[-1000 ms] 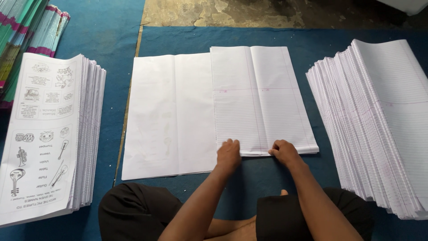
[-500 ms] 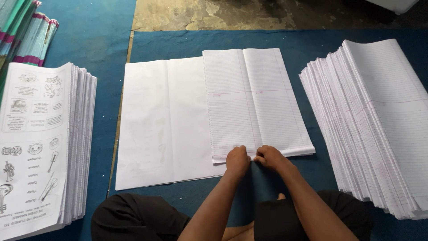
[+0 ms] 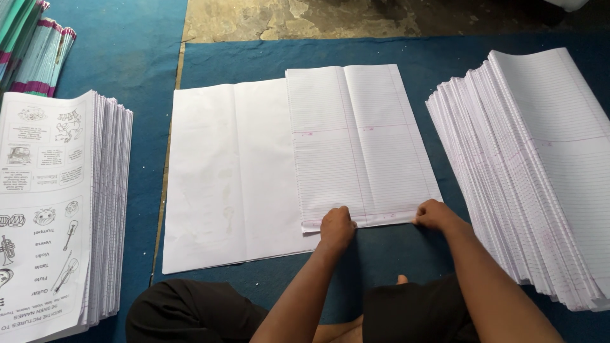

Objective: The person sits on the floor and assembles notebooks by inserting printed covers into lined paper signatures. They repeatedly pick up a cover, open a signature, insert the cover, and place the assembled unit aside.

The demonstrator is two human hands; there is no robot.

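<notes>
A tall stack of printed picture sheets (image 3: pixel 47 209) stands at the left on the blue mat (image 3: pixel 127 51). Behind it, striped green and purple booklets (image 3: pixel 32 47) lean in the corner. A fanned stack of ruled paper (image 3: pixel 540 171) sits at the right. Bare, stained concrete floor (image 3: pixel 305 19) shows beyond.

White ruled sheets (image 3: pixel 365 149) crossed by pink margin lines are seen on a plain white sheet (image 3: pixel 232 174); the mat (image 3: pixel 136 57) is coloured deep blue, and black line drawings are printed (on white) atop the left stack (image 3: pixel 44 209).
</notes>
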